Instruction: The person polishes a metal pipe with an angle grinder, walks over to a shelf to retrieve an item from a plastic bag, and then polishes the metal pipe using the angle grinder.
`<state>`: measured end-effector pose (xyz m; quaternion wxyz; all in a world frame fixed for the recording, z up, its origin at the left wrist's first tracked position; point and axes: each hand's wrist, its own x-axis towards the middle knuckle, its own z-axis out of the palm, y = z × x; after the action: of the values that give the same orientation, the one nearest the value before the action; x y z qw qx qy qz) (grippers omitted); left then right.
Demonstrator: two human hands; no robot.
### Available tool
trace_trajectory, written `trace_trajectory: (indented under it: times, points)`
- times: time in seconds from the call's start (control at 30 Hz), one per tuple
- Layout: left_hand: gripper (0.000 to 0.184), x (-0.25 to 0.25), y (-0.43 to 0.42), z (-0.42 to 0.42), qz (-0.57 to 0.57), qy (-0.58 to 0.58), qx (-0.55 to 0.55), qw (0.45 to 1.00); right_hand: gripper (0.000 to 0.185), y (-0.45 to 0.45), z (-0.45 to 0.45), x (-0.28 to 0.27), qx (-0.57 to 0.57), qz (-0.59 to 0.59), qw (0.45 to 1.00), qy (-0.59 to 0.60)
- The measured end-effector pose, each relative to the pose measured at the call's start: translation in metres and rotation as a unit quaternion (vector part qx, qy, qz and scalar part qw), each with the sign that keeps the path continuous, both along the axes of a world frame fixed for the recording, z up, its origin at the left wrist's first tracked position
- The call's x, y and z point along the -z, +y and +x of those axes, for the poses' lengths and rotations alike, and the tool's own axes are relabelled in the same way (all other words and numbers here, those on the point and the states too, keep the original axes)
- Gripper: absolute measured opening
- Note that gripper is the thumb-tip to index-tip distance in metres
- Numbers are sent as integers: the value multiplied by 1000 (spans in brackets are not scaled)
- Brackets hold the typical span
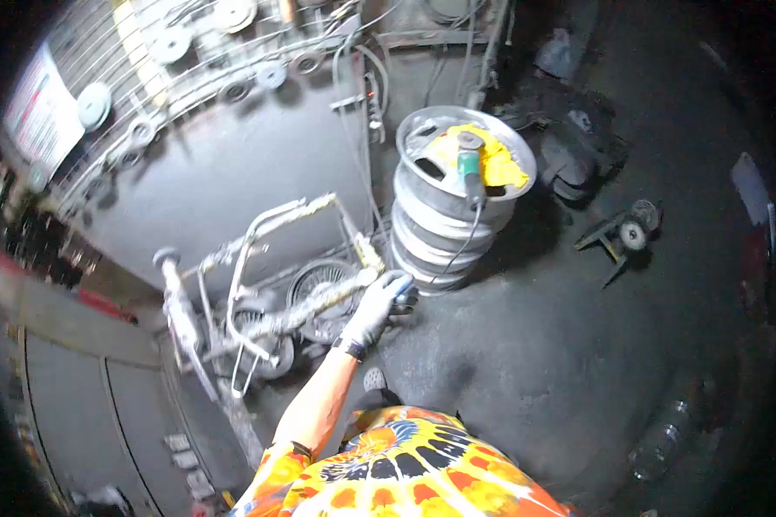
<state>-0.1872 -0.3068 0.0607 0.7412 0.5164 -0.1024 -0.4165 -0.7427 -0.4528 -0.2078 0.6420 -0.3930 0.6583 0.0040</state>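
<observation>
Dark concrete floor (526, 379) spreads across my view, with a grey metal panel (259, 146) standing beyond its far left part. Against that panel I see a metal frame (259, 327) with mottled bars, near the floor's left edge, and just right of it a stack of wheel rims (453, 233). Reaching from the lower left, my left hand (375, 314), in a pale glove, is at the frame's right end; its fingers are slightly bent, but I cannot tell whether they are clamped on the bar or just beside it. My right hand is out of view. On the top rim, a yellow cloth (502, 164) lies toward the right edge, partly under a green grinder (469, 164), whose cord (472, 233) hangs down the near side.
</observation>
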Motion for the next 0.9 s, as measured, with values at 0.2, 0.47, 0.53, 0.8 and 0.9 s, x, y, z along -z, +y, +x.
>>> trace_trajectory:
  times: [0.2,0.47,0.53,0.8,0.9]
  points:
    - [31,0,-140,81,98,-303,32,948,21,-4,86,-43,91,-33,995,-38]
    - [42,-21,-297,129,181,-473,-136,852,21,-81,152,-40,84,-16,995,-42]
    - [67,-14,-323,140,274,-487,-120,821,21,-117,165,-33,67,-3,997,-33]
    - [78,29,-372,167,404,-460,-89,786,23,-293,213,6,-33,21,998,-44]
    - [83,46,-369,186,475,-431,-66,764,24,-350,234,29,-62,30,995,-70]
